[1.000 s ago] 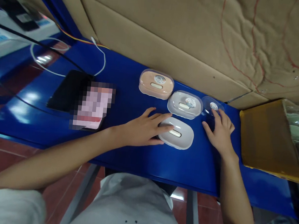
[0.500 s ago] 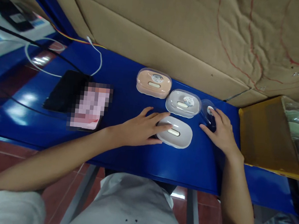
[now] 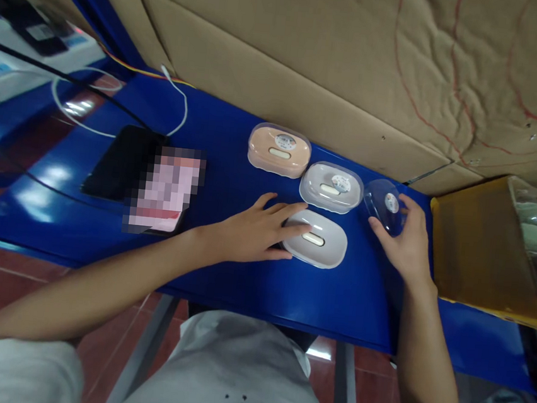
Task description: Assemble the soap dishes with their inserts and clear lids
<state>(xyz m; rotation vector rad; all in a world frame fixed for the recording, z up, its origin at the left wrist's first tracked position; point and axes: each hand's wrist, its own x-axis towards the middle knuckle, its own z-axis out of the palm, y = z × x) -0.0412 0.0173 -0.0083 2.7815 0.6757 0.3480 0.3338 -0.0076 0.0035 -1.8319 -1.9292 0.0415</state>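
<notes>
My left hand grips the left end of a pale grey soap dish, its fingers over the rim and one near the white oval piece in the middle. The dish lies uncovered on the blue table. At its upper right, my right hand holds a clear plastic lid with a round sticker, thumb on the near edge and fingers at the right side. Behind the uncovered dish sit a grey soap dish under a clear lid and a peach one, also lidded.
A phone with a blurred screen and a black flat device lie at the left, among cables. On the right stands an open cardboard box with plastic-wrapped pieces inside. Brown cardboard lines the back edge.
My right hand has taken the clear lid by its edges and tilted it up slightly. My left hand stays on the grey soap dish.
</notes>
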